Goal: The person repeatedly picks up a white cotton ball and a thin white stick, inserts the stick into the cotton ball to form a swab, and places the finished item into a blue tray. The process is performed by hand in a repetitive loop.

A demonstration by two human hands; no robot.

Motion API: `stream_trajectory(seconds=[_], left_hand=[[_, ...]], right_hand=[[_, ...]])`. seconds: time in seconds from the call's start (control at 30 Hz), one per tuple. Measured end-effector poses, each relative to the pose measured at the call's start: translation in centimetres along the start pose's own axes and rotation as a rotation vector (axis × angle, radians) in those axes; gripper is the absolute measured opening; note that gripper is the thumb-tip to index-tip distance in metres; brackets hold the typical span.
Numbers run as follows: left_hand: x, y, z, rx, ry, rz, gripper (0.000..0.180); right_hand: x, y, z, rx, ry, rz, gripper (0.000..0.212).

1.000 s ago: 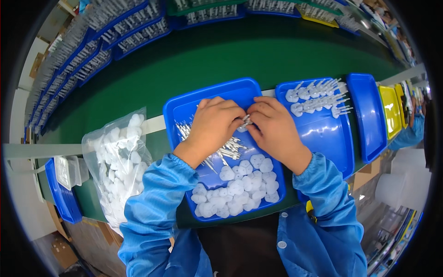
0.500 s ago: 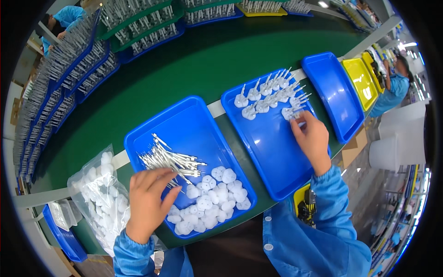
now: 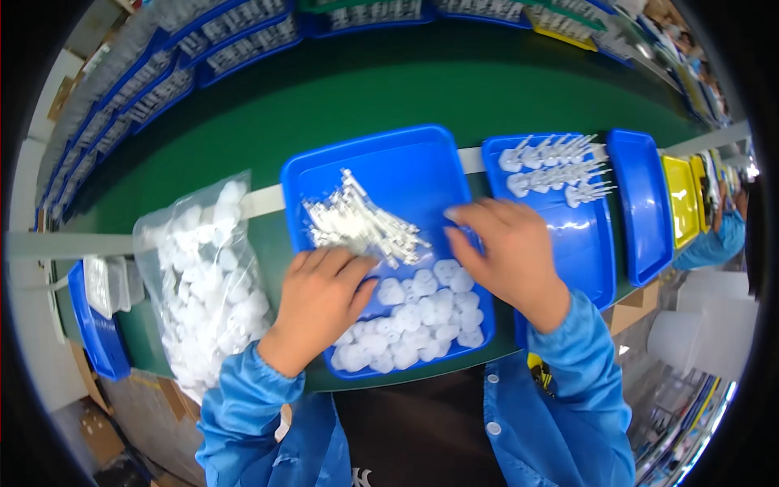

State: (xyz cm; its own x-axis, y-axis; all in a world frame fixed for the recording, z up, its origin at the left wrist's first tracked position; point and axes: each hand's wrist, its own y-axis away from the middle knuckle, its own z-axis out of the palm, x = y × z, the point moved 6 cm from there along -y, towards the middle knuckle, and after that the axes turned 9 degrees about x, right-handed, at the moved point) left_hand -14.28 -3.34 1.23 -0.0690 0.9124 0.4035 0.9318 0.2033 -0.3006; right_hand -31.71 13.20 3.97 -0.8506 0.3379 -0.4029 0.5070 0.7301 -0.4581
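My left hand (image 3: pixel 320 300) hovers over the near left part of a blue tray (image 3: pixel 398 162), thumb apart from the bent fingers. Its fingertips are at the lower end of a pile of thin white sticks (image 3: pixel 365 223); whether they touch is unclear. Close to me in the same tray lies a heap of round white plastic pieces (image 3: pixel 414 321). Above the tray's right rim is my right hand (image 3: pixel 515 256), thumb and forefinger apart with nothing visible between them. A second blue tray (image 3: pixel 576 243) to the right holds rows of white pieces with upright sticks (image 3: pixel 556 166).
A clear bag of white pieces (image 3: pixel 211 292) lies left of the tray. Another blue tray (image 3: pixel 641 203) and a yellow tray (image 3: pixel 682 199) stand at the right. Stacked trays of stick pieces (image 3: pixel 243 40) line the far edge of the green table (image 3: pixel 341 97).
My right hand has left the row of stick pieces in the second tray and moved left to the first tray. The view has shifted, and my left hand stays near the sticks.
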Motion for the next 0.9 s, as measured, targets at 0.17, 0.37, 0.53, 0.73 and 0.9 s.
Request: stream_trajectory(seconds=[0.17, 0.37, 0.53, 0.73, 0.9], left_hand=[[0.4, 1.8, -1.2, 0.007, -0.03, 0.004, 0.027], [1.0, 3.7, -1.3, 0.039, -0.048, -0.058, 0.036], [2.2, 2.5, 2.3, -0.002, 0.027, -0.067, 0.042], [0.6, 2.3, 1.0, 0.026, 0.327, -0.187, 0.032], [-0.9, 1.7, -2.4, 0.41, 0.515, -0.316, 0.03]], right_hand=[[-2.4, -6.9, 10.8, -0.012, 0.145, -0.159, 0.011], [-2.6, -9.3, 12.4, -0.066, 0.151, -0.158, 0.017], [-3.3, -9.0, 13.2, -0.153, 0.152, -0.093, 0.022], [-2.6, -8.7, 11.1, -0.123, 0.12, -0.081, 0.019], [-2.8, -4.6, 5.5, 0.019, -0.475, 0.313, 0.021]])
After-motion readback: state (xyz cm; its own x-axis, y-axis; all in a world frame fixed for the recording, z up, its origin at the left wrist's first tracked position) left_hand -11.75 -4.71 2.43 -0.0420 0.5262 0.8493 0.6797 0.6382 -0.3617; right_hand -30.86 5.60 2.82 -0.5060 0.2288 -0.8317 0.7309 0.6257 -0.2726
